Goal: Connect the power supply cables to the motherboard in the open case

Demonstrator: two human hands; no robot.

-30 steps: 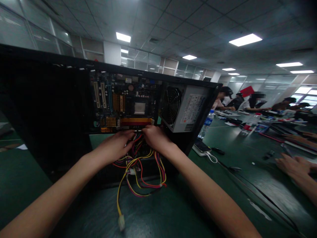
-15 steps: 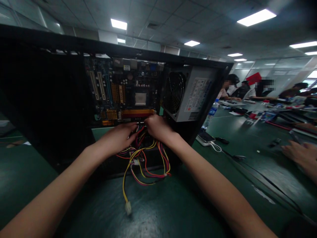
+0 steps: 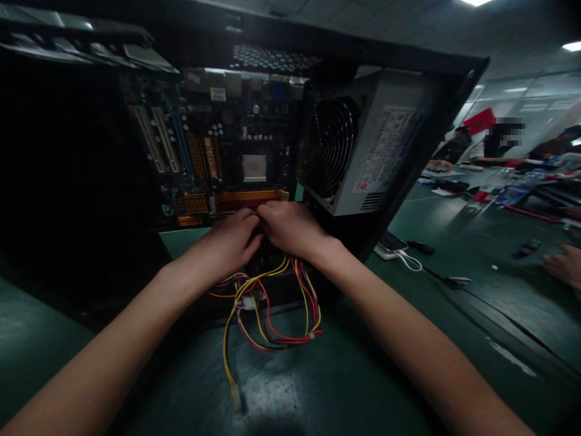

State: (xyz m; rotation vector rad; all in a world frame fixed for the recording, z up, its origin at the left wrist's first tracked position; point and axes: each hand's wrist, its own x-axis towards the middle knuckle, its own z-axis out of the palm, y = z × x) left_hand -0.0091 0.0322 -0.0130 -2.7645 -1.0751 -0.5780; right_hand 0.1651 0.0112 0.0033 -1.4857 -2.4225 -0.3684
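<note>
Computer case (image 3: 385, 48) and table are filling most of our view, the black case standing on the green table (image 3: 363, 375) in front of us with its open side facing our way. Inside, the circuit board (image 3: 227, 130) is lining the back (a pale square (image 3: 254, 168) is sitting near its middle), and the grey metal box (image 3: 394, 139), a label on its side, is occupying the upper right corner. A round fan grille (image 3: 331, 145) is showing on that box.

We are reaching in with both hands, just below the orange slots (image 3: 249, 197) of the board. Our left hand (image 3: 229, 242) and right hand (image 3: 293, 227) are coming together, fingers bent and fingertips meeting or nearly so (we cannot tell what they are gripping, as the fingers are hiding it). Another person's hand (image 3: 563, 263) is resting near the right edge of our view.

Below our hands, red, yellow and dark wires (image 3: 295, 340) are looping out of the case. To the right of the case, a phone (image 3: 393, 242) is lying on a white block, beside a white cord (image 3: 411, 262). Nearest us, a pale plug (image 3: 235, 398) is ending the yellow wires.
</note>
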